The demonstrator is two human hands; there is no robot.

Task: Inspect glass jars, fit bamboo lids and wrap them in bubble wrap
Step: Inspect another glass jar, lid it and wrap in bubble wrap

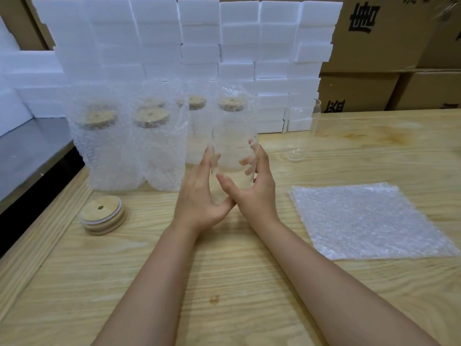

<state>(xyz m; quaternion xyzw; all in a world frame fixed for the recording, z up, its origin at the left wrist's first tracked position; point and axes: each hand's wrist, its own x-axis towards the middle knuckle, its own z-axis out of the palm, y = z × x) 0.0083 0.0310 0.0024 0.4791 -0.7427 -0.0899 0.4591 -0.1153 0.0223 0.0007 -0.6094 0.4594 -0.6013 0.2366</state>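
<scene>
While the left hand (199,196) and the right hand (258,193) are meeting at the middle of the table (224,283), they are holding a bare glass jar (233,148) upright between them. The left fingers (205,158) are reaching up its left side, only lightly bent, with the thumb crossing low in front. The right fingers (249,168) are curling round the far side and showing, distorted, through the glass. The two thumbs are nearly touching below the jar. Its outline is getting lost against the pale wrapping behind, and I cannot tell whether its base is resting on the table or hanging just above it.

Behind and to the left, wrapped jars (102,148) are standing close together in bubble wrap, their bamboo lids showing only as blurred tan discs through the film. How many are standing in the back row is hard to make out. A small stack of loose bamboo lids (103,216) is lying near the table's left edge, the top one showing a small hole. A second bare jar (300,131) is standing well to the right, almost vanishing against the foam blocks (199,33) piled along the back. A flat bubble wrap sheet (369,221) is lying at the right. Cardboard boxes (389,46) are stacking up behind, their printing being cut off.
</scene>
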